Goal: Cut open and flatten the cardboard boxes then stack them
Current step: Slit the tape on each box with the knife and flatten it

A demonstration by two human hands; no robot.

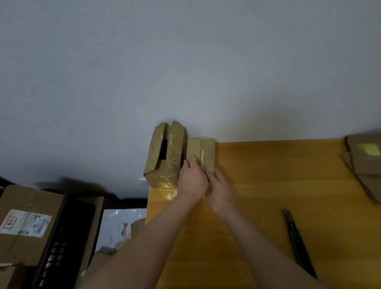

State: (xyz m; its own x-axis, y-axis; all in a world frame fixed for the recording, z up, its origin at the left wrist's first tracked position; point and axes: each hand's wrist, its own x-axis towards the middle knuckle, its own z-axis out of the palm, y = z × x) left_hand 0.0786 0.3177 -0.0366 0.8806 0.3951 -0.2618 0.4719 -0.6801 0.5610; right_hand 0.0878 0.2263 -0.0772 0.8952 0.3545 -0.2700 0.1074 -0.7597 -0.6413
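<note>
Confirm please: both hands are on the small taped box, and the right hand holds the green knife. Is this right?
Not quite. In the head view the green knife lies on the table; the right hand and left hand are both on the small taped box.

table (274,174) against wall | small box (204,149) on its far left corner | larger box (163,155) just left, overhanging table edge | left hand (191,179) and right hand (218,193) side by side at small box's near end | knife (298,241) on table, right of arms | flattened cardboard (372,165) stacked at far right | crate (61,236) beside labelled box (16,226), below left of table
</note>
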